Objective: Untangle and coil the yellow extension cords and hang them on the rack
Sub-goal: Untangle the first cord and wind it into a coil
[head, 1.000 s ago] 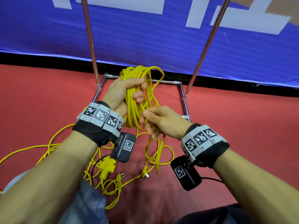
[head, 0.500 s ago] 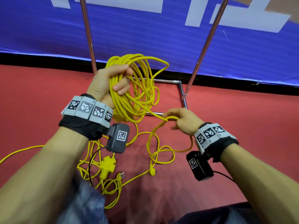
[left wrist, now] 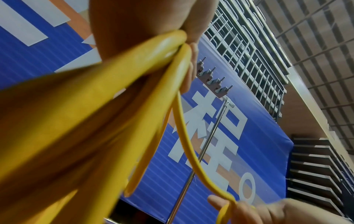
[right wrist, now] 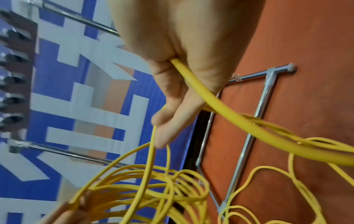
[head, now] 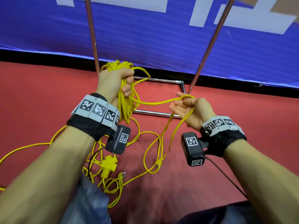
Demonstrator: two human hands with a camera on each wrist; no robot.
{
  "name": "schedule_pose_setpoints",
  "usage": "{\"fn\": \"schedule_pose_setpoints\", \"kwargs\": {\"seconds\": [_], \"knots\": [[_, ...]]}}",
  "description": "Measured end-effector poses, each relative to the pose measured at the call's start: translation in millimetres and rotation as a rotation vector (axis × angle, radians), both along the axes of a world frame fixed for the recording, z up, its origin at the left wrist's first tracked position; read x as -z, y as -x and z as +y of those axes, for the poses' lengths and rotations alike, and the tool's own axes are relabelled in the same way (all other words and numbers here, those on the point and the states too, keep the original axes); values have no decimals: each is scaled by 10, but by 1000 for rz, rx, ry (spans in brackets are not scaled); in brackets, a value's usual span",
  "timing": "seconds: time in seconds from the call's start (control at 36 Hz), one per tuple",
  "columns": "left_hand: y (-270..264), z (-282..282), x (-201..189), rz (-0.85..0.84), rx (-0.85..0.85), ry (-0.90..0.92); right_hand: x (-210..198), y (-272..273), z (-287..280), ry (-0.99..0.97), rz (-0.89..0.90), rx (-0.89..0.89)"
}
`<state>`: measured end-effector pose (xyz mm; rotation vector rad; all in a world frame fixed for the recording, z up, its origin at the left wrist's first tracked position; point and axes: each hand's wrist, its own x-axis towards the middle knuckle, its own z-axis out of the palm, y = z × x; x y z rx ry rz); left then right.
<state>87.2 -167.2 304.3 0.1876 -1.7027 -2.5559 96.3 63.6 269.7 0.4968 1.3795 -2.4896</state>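
Observation:
My left hand (head: 127,82) grips a coil of yellow extension cord (head: 124,101) in front of the rack's left pole (head: 91,34); the loops hang down past my wrist. From the coil a single strand (head: 155,102) runs right to my right hand (head: 182,101), which is turned palm up and holds it between thumb and curled fingers. Below that hand the strand drops to the floor. The right wrist view shows the cord (right wrist: 229,118) leaving my fist, and the coil (right wrist: 143,189) beyond. In the left wrist view, blurred loops (left wrist: 95,121) fill the frame under my palm.
Loose yellow cord (head: 152,152) lies tangled on the red floor, with a yellow socket block (head: 109,165) and a plug (head: 123,174) near my knees. The rack's metal base (head: 161,80), right pole (head: 208,46) and row of hooks (left wrist: 212,77) stand against a blue banner.
My hands have drawn apart: the right hand went right and turned palm up, drawing a strand out of the coil. The left hand still grips the coil, shifted slightly left.

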Motion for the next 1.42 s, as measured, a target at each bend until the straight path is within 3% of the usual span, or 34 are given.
{"fn": "schedule_pose_setpoints", "kwargs": {"seconds": [0.08,0.25,0.44,0.53,0.61,0.67,0.72,0.81,0.89,0.97,1.06,1.22,1.42], "knots": [[-16,32,-42,10,7,-32,-128,75,-62,19,60,153],[-66,90,-139,41,-23,19,-271,260,-95,-357,323,261],[-76,-37,-177,43,-197,84,-62,350,449,-549,119,514],[-48,-94,-138,35,-232,121,157,413,619,-795,-4,387],[-49,-97,-133,49,-192,101,342,378,603,-1398,-162,9],[-65,-90,-165,68,-121,42,369,275,450,-1680,-162,-205],[-84,-80,-202,84,-40,-17,378,205,263,-1803,-82,-365],[-104,-47,-222,92,56,-87,372,164,26,-1737,202,-558],[-102,8,-194,97,124,-127,287,55,-254,-1417,403,-716],[-102,45,-180,98,151,-172,254,-77,-527,-1097,421,-854],[-122,70,-197,124,156,-234,345,-174,-689,-933,424,-943],[-117,29,-216,165,158,-252,452,-170,-606,-936,529,-883],[-43,-133,-161,140,31,-168,393,-40,-204,-791,246,-525]]}}
